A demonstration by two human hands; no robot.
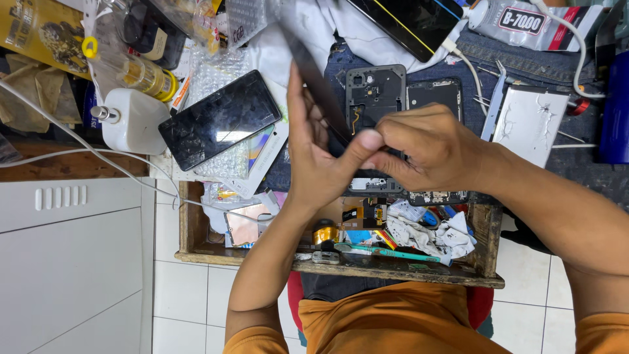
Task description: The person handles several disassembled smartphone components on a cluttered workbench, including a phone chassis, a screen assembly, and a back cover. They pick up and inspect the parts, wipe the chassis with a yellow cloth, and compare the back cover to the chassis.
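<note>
Both hands (367, 154) grip dark panel (314, 78) — edge-on, long axis probably up-left.

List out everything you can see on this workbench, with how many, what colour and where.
Thin dark panel: one, black, held edge-on between both hands at centre.
Phone frames: two, black, opened, side by side on blue cloth behind the hands.
Phone with cracked screen: one, black, left of centre on bubble wrap.
Phone on charging cable: one, black, top centre.
Pump bottle: one, white, far left.
Glue tube: one, clear and grey, top right.
Metal plate: one, silver, right.
Wooden tray: one, brown, below the hands, filled with small parts and rags.
Toothbrush: one, green, on the tray's front edge.
Left hand: grips the panel.
Right hand: fingers pinch the panel's lower end.
</note>
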